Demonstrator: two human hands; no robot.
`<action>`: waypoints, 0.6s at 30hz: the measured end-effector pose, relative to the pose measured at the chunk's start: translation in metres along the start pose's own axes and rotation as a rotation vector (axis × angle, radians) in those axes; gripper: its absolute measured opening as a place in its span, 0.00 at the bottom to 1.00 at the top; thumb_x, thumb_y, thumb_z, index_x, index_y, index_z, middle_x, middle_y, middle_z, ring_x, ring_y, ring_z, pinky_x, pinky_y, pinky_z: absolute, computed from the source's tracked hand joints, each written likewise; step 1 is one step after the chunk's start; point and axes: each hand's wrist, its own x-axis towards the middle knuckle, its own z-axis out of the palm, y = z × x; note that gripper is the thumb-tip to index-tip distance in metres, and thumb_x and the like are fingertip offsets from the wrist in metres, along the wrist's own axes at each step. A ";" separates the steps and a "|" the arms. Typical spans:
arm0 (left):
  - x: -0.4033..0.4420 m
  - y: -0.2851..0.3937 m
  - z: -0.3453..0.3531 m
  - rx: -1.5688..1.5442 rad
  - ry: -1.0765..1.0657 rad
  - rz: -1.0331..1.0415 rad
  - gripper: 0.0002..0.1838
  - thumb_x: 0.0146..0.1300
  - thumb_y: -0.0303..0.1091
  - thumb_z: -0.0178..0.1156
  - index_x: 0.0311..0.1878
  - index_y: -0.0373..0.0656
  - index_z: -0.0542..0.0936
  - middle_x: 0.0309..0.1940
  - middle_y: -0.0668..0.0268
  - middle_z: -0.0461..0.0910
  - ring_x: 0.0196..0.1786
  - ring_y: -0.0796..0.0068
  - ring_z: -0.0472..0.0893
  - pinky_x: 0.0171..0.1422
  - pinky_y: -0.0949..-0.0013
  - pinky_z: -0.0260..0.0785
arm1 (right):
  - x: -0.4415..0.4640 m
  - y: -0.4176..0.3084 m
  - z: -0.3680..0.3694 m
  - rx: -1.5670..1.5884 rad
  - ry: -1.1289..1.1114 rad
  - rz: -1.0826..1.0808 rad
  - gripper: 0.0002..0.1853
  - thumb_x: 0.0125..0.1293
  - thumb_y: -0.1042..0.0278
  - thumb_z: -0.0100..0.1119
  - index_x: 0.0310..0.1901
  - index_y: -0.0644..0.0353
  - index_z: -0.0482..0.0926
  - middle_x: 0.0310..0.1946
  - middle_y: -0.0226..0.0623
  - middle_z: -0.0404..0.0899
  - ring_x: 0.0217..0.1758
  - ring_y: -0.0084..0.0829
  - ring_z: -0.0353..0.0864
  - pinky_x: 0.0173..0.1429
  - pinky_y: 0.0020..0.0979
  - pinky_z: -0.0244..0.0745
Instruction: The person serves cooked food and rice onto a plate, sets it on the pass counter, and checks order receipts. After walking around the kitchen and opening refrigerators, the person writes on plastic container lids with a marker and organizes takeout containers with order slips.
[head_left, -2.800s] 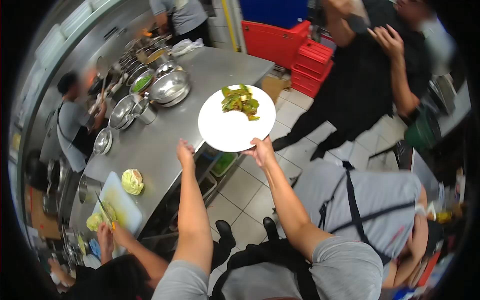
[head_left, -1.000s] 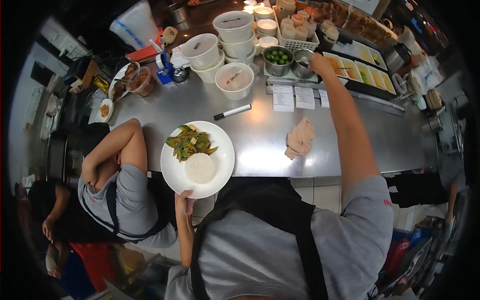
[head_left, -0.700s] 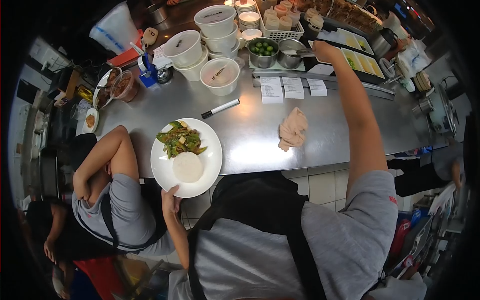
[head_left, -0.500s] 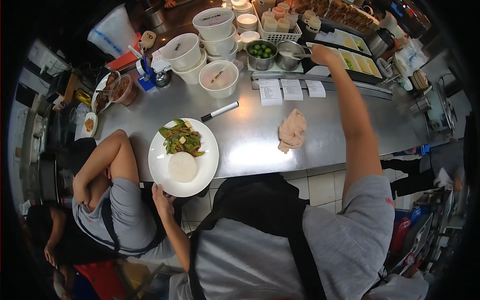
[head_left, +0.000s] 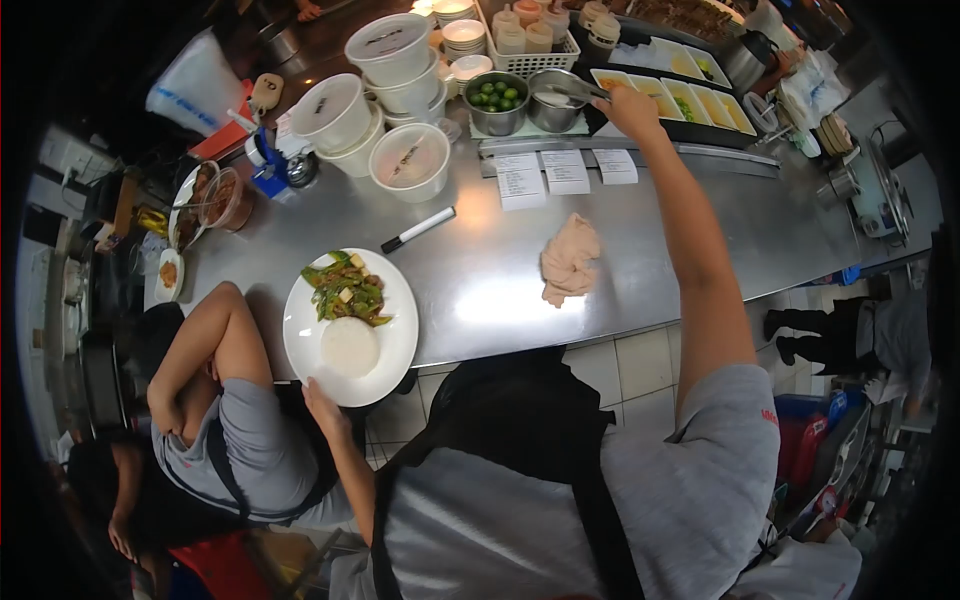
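Note:
My left hand [head_left: 325,408] grips the near rim of a white plate [head_left: 401,325], thumb on top. The plate is at the table's front edge and bears a molded round of white rice [head_left: 350,347] and a green vegetable stir-fry [head_left: 343,288]. My right hand [head_left: 632,110] is stretched to the back of the table, closed on the handle end of metal tongs [head_left: 592,92]. The tongs' other end lies over a small metal pot [head_left: 556,118] with white contents. Beside it stands a metal pot of small green citrus fruits [head_left: 497,96].
Lidded white tubs [head_left: 408,162] are stacked at the back left. A marker [head_left: 418,230], a crumpled cloth [head_left: 570,262] and paper tickets [head_left: 521,182] lie on the steel table [head_left: 480,265]. Garnish trays [head_left: 690,105] stand back right. A co-worker's bent arm [head_left: 215,335] is close by on the left.
My right hand has moved left and closed on the tongs. The view has shifted slightly; my left hand keeps its hold on the plate.

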 end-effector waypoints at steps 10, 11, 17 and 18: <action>-0.005 -0.005 0.001 0.013 -0.018 -0.024 0.29 0.69 0.49 0.36 0.59 0.29 0.61 0.57 0.56 0.66 0.57 0.65 0.68 0.63 0.65 0.57 | -0.001 0.039 0.017 0.101 0.200 -0.205 0.15 0.56 0.52 0.57 0.29 0.58 0.78 0.21 0.40 0.78 0.25 0.40 0.78 0.29 0.38 0.72; -0.006 -0.003 0.003 0.016 -0.018 -0.028 0.29 0.69 0.49 0.36 0.59 0.29 0.61 0.57 0.56 0.66 0.57 0.65 0.68 0.63 0.65 0.57 | -0.002 0.041 0.020 0.101 0.195 -0.203 0.15 0.56 0.52 0.57 0.29 0.58 0.78 0.21 0.40 0.78 0.25 0.40 0.78 0.29 0.38 0.72; -0.012 0.008 0.009 0.146 0.011 -0.085 0.33 0.68 0.53 0.35 0.61 0.30 0.59 0.58 0.56 0.64 0.58 0.64 0.66 0.64 0.66 0.55 | -0.040 0.048 0.001 0.462 0.233 0.060 0.18 0.56 0.55 0.59 0.41 0.61 0.78 0.24 0.41 0.78 0.26 0.36 0.78 0.30 0.32 0.70; -0.013 0.010 0.012 0.151 0.013 -0.087 0.33 0.68 0.53 0.35 0.61 0.30 0.59 0.58 0.56 0.64 0.58 0.64 0.66 0.64 0.66 0.55 | -0.054 0.052 -0.005 0.592 0.281 0.091 0.19 0.56 0.57 0.60 0.44 0.61 0.77 0.24 0.41 0.78 0.25 0.33 0.77 0.30 0.30 0.69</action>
